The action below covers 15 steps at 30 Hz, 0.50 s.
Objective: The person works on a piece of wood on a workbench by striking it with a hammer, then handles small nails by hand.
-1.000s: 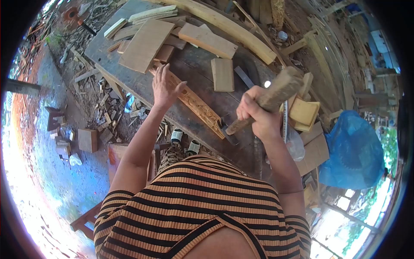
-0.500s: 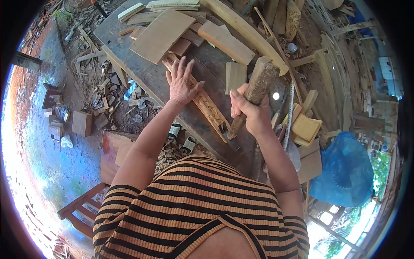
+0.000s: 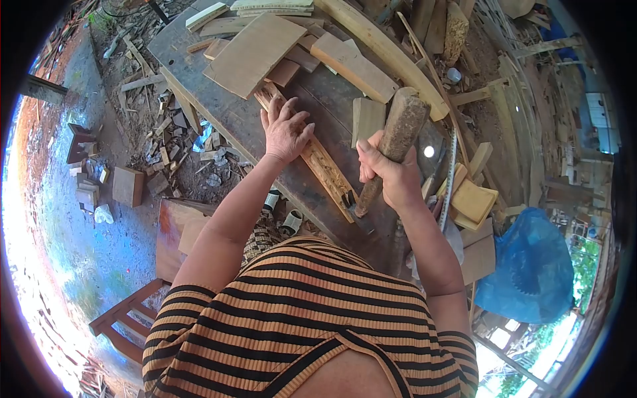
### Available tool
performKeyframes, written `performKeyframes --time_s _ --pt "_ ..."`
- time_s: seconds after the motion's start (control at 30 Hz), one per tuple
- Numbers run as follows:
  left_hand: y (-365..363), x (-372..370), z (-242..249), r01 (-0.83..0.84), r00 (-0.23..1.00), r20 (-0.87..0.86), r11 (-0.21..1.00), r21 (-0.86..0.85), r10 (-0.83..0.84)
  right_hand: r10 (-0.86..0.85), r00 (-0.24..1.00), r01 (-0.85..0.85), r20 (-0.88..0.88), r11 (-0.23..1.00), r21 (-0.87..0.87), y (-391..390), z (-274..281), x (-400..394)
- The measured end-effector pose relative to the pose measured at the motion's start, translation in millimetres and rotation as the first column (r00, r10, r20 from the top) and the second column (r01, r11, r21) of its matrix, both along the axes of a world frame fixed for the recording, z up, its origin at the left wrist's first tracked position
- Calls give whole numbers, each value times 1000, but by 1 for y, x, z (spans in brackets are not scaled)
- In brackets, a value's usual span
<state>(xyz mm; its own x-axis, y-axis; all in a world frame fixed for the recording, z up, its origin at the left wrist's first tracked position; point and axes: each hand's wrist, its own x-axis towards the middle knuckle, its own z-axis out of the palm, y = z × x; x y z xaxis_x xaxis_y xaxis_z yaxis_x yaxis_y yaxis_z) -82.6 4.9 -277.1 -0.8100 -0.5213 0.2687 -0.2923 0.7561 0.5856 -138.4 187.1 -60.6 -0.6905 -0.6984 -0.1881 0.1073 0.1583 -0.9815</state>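
A rough, thick wooden mallet [image 3: 402, 126] is gripped in my right hand [image 3: 391, 169], its heavy end up and its thinner end down by the strip's near end. My left hand [image 3: 286, 129] rests with fingers spread and slightly bent over a long narrow wooden strip [image 3: 322, 167] lying diagonally on the dark worktable [image 3: 265, 174]. The strip's upper face looks rough and cut. Close to its near end sits a small dark piece [image 3: 348, 198]. A short wood block [image 3: 367, 122] lies just beyond my right hand.
A wide board [image 3: 255, 56], a thick plank [image 3: 355, 66] and a long curved timber [image 3: 391, 53] lie across the table's far side. To the right are a yellow block [image 3: 474, 204], a metal ruler [image 3: 450, 176] and a blue plastic bag [image 3: 527, 268]. Scraps litter the ground at left.
The fingers of my left hand have bent and shifted slightly down along the strip. My right hand still holds the mallet in nearly the same place. The whole view has moved a little.
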Motion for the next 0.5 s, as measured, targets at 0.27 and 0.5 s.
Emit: performKeyframes --time_s 0.27,0.5 --pt "0 1 2 7 1000 -17 1000 18 -6 56 998 -56 -11 998 20 -21 -2 -4" --pt "0 0 0 -3 1000 -30 1000 20 4 100 995 -100 -27 995 -13 -42 -2 -1"
